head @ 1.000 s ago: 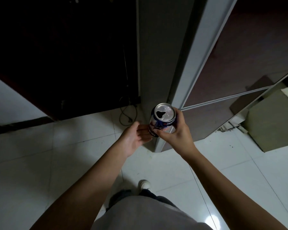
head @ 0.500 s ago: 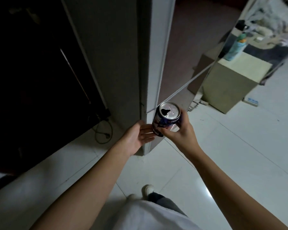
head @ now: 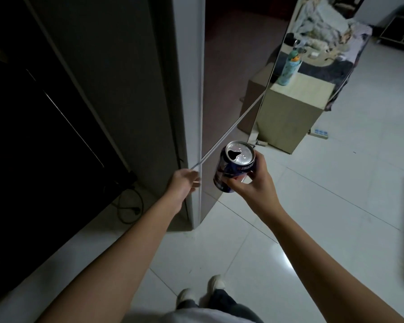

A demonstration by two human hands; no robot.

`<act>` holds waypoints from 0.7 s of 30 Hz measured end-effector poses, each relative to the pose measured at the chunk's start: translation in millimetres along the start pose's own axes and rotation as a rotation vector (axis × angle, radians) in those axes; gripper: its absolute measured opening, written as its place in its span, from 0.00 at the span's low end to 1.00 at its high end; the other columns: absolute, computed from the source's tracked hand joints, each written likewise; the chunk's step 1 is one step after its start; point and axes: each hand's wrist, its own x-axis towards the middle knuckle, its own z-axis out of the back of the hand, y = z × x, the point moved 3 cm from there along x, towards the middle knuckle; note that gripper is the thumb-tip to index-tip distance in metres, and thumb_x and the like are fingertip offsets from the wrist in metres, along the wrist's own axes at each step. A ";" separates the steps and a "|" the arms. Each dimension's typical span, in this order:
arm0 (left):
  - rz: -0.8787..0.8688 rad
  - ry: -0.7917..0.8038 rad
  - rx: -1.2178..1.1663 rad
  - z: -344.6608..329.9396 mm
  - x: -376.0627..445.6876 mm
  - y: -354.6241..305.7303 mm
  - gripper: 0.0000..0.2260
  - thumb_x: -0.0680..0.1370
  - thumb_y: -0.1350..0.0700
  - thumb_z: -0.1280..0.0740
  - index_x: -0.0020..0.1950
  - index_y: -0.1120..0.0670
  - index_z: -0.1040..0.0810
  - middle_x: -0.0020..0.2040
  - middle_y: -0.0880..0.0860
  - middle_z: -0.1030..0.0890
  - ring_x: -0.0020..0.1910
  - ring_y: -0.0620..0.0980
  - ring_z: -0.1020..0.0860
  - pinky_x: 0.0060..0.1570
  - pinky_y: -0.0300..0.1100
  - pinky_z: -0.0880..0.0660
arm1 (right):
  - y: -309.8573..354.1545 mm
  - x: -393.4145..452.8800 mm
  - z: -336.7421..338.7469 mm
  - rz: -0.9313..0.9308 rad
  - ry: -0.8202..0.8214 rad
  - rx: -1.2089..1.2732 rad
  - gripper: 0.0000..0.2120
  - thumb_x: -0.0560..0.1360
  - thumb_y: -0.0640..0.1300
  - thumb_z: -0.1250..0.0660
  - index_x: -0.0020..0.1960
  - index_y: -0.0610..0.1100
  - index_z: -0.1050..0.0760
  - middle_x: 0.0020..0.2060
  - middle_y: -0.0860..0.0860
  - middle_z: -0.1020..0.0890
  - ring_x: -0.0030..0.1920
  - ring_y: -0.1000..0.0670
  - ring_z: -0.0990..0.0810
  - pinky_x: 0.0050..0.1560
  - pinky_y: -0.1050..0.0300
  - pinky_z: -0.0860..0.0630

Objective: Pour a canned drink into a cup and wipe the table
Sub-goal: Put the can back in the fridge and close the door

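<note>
Opened can point(head: 236, 167), thin-walled and likely easy to dent or spill, clamped low around its side by right hand point(head: 251, 180) above white tiled floor point(head: 336, 206), tilted slightly left; left hand point(head: 183, 183) loose, empty, just beside it.

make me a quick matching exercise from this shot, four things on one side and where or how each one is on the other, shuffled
Things:
1. can
2. left hand
3. green bottle
4. cable

States or places:
A. standing on a beige cabinet
B. lying looped on the floor by the dark furniture
C. opened, gripped in the right hand
D. holds nothing, fingers against the grey door edge

Pairs: 1-C, 2-D, 3-A, 4-B
</note>
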 end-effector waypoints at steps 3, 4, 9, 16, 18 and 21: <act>-0.144 -0.077 0.293 8.3 19.6 -15.5 0.17 0.78 0.59 0.37 0.65 0.63 0.33 0.59 0.60 0.25 0.56 0.57 0.26 0.57 0.47 0.31 | 3.7 10.3 3.1 0.002 -0.011 -0.002 0.35 0.66 0.39 0.25 0.67 0.47 0.39 0.62 0.50 0.26 0.62 0.51 0.27 0.61 0.59 0.28; -0.188 -0.093 0.387 8.8 24.3 -21.6 0.21 0.77 0.58 0.36 0.68 0.62 0.36 0.62 0.60 0.27 0.61 0.57 0.28 0.59 0.48 0.31 | 4.4 13.6 3.9 0.002 -0.016 0.002 0.35 0.66 0.39 0.25 0.67 0.47 0.39 0.62 0.50 0.26 0.62 0.52 0.27 0.61 0.58 0.28; -0.379 -0.228 0.674 3.8 39.6 -46.3 0.18 0.78 0.53 0.37 0.62 0.63 0.33 0.58 0.60 0.26 0.58 0.56 0.26 0.53 0.45 0.28 | 7.5 26.2 6.1 0.009 -0.037 0.006 0.35 0.65 0.39 0.24 0.67 0.47 0.38 0.61 0.51 0.25 0.60 0.53 0.26 0.60 0.59 0.27; -0.463 -0.296 0.617 7.4 37.0 -47.9 0.11 0.79 0.52 0.41 0.52 0.60 0.28 0.45 0.53 0.27 0.43 0.46 0.27 0.41 0.38 0.33 | 11.6 26.3 6.0 0.015 -0.049 -0.006 0.34 0.65 0.39 0.25 0.66 0.48 0.37 0.60 0.52 0.25 0.60 0.54 0.25 0.60 0.57 0.27; -0.471 -0.288 0.593 10.0 37.6 -47.8 0.10 0.79 0.53 0.40 0.52 0.59 0.28 0.44 0.53 0.26 0.43 0.47 0.26 0.41 0.37 0.33 | 13.3 23.1 5.7 0.014 -0.057 -0.005 0.34 0.65 0.39 0.25 0.66 0.49 0.37 0.60 0.52 0.25 0.60 0.53 0.26 0.60 0.57 0.27; -0.455 -0.265 0.561 13.3 41.6 -47.5 0.10 0.79 0.53 0.39 0.53 0.59 0.27 0.47 0.55 0.23 0.45 0.47 0.25 0.43 0.38 0.30 | 13.1 15.5 5.5 0.011 -0.067 0.000 0.34 0.66 0.38 0.26 0.66 0.49 0.38 0.61 0.52 0.26 0.61 0.53 0.26 0.60 0.59 0.28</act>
